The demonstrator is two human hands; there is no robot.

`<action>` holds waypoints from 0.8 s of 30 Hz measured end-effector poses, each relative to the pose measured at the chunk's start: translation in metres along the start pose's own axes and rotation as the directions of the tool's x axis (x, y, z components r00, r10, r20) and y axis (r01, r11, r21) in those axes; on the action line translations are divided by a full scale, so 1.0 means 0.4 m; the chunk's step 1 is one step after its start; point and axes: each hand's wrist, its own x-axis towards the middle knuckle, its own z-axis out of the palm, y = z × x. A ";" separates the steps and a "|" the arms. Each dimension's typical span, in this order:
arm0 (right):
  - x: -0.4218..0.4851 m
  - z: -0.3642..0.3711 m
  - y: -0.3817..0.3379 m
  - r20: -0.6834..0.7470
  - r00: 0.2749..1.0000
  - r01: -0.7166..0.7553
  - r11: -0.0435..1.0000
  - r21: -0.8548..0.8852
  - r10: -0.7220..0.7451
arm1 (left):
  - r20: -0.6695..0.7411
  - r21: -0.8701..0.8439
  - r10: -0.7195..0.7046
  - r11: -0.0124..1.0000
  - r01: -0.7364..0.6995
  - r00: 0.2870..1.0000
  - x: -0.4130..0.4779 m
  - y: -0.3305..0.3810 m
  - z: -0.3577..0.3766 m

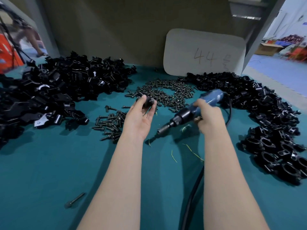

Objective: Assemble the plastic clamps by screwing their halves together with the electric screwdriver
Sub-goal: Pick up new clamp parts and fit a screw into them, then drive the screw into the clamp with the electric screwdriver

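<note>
Here, your left hand (141, 117) holds the small black plastic clamp (146, 100) raised beside the pile of dark metal screws (167, 92), fingers (152, 109) curled round it. That likely presents it to the blue electric screwdriver (191, 112) which your right hand (208, 118) grips, tip angled toward the teal worktop (49, 163).

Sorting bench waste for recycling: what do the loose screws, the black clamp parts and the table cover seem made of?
Screws: metal, likely steel with a dark dull coating; small glints on heads and threads.
Clamp parts: moulded black plastic, semi-gloss; soft highlights along rounded edges.
Table cover: teal, matte, no reflections; felt or rubber mat, cannot tell which.
</note>
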 end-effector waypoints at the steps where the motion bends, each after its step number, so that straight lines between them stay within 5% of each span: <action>1: -0.007 -0.001 -0.011 0.046 0.998 -0.042 0.984 0.175 0.035 | -0.013 0.016 0.006 1.000 -0.006 1.000 0.001 0.001 0.000; 3: -0.014 -0.005 -0.030 0.133 0.989 -0.110 0.889 0.444 0.056 | -0.056 0.083 0.048 0.996 -0.043 0.997 0.005 0.001 -0.002; 8: -0.019 -0.016 -0.027 0.200 0.979 -0.165 0.713 0.681 0.036 | -0.134 0.171 0.185 0.972 -0.161 0.974 0.013 -0.002 -0.008; 24: -0.013 -0.011 -0.005 0.278 0.960 -0.227 0.621 0.750 0.016 | -0.180 0.223 0.196 0.963 -0.154 0.964 0.021 -0.005 -0.014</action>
